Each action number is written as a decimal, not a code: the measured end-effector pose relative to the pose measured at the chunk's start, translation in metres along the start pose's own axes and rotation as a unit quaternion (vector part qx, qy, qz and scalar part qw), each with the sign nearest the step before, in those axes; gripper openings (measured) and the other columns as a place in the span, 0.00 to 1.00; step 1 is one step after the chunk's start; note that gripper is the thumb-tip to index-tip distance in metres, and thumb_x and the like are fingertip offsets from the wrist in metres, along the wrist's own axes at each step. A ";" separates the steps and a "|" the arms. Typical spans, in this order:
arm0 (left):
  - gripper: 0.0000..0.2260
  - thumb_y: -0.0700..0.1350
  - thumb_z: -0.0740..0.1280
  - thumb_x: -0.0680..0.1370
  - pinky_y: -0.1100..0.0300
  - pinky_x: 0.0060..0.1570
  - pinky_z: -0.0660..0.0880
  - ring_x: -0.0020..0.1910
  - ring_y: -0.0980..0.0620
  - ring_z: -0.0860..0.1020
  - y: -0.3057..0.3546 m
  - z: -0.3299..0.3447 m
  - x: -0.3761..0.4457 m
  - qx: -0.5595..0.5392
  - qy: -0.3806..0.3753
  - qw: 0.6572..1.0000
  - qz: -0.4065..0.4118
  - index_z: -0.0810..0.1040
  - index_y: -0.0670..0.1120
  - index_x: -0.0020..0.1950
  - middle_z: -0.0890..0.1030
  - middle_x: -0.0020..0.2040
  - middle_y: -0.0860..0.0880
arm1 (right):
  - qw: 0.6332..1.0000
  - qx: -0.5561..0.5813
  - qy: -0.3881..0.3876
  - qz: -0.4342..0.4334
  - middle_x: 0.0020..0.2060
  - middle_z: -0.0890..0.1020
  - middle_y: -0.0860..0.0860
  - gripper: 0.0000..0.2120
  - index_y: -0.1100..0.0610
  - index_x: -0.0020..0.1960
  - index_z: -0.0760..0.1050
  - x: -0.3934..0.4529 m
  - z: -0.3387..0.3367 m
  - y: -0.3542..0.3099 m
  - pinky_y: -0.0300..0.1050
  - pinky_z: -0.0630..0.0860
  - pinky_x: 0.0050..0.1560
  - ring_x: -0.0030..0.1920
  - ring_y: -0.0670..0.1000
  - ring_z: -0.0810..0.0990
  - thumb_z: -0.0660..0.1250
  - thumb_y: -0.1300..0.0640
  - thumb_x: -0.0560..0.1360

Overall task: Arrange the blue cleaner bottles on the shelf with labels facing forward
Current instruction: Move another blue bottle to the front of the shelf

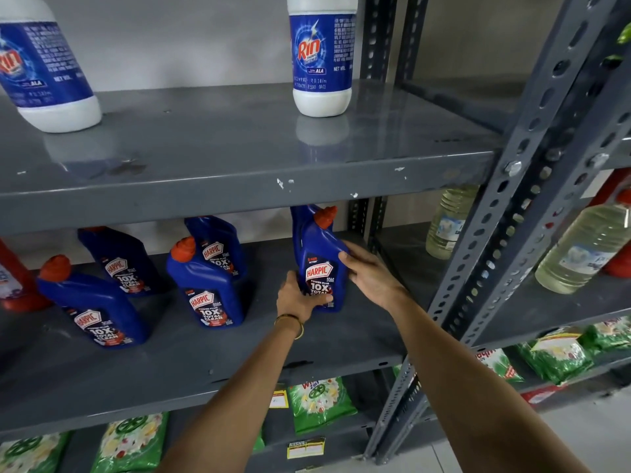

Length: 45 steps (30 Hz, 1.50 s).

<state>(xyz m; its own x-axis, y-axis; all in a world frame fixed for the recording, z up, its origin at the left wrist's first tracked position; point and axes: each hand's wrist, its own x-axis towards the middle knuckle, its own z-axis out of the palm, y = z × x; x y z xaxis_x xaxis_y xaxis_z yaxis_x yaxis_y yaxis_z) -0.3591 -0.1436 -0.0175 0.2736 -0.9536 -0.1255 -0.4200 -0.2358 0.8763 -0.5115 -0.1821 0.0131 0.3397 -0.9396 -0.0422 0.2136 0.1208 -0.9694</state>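
Observation:
Several blue Harpic cleaner bottles with red caps stand on the grey middle shelf (191,367). Both hands hold the rightmost bottle (316,244), upright, label forward. My left hand (297,298) grips its lower left side, thumb across the label. My right hand (367,271) wraps its right shoulder. Left of it stand a front bottle (206,285) with another (218,244) behind it, then a front bottle (92,305) and a back bottle (117,257). All visible labels face forward.
Two white Rin bottles (322,52) (44,63) stand on the upper shelf. A red bottle (15,285) is at the far left. A perforated steel upright (505,213) rises at right, with clear liquid bottles (584,247) beyond. Green detergent packs (319,402) fill the lower shelves.

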 end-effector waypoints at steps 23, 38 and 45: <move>0.18 0.40 0.73 0.70 0.53 0.51 0.75 0.54 0.40 0.79 -0.017 0.018 -0.015 -0.009 0.031 0.999 -0.030 0.75 0.37 0.57 0.82 0.54 0.38 | 0.975 -0.161 0.107 0.109 0.64 0.75 0.60 0.22 0.64 0.67 0.68 -0.010 -0.007 0.056 0.44 0.69 0.60 0.63 0.55 0.74 0.58 0.74 0.74; 0.16 0.37 0.70 0.73 0.58 0.56 0.73 0.58 0.44 0.78 -0.023 0.011 -0.048 -0.035 0.019 0.997 -0.068 0.76 0.37 0.60 0.81 0.57 0.39 | 0.949 -0.262 0.148 0.097 0.60 0.79 0.59 0.18 0.63 0.63 0.72 -0.040 0.002 0.069 0.49 0.71 0.64 0.61 0.56 0.77 0.65 0.66 0.73; 0.16 0.39 0.70 0.73 0.54 0.59 0.73 0.58 0.42 0.78 -0.030 0.004 -0.080 -0.024 0.000 0.999 -0.045 0.77 0.35 0.59 0.81 0.57 0.38 | 0.942 -0.278 0.154 0.109 0.60 0.79 0.61 0.15 0.65 0.61 0.72 -0.082 0.010 0.068 0.52 0.71 0.65 0.62 0.58 0.76 0.65 0.66 0.74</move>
<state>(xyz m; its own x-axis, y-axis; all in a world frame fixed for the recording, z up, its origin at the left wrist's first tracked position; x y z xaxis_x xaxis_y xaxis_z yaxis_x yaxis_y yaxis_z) -0.3719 -0.0606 -0.0357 0.3073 -0.9293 -0.2048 -0.3513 -0.3108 0.8832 -0.5157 -0.0932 -0.0474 0.0206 -0.9707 -0.2393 -0.3725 0.2147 -0.9029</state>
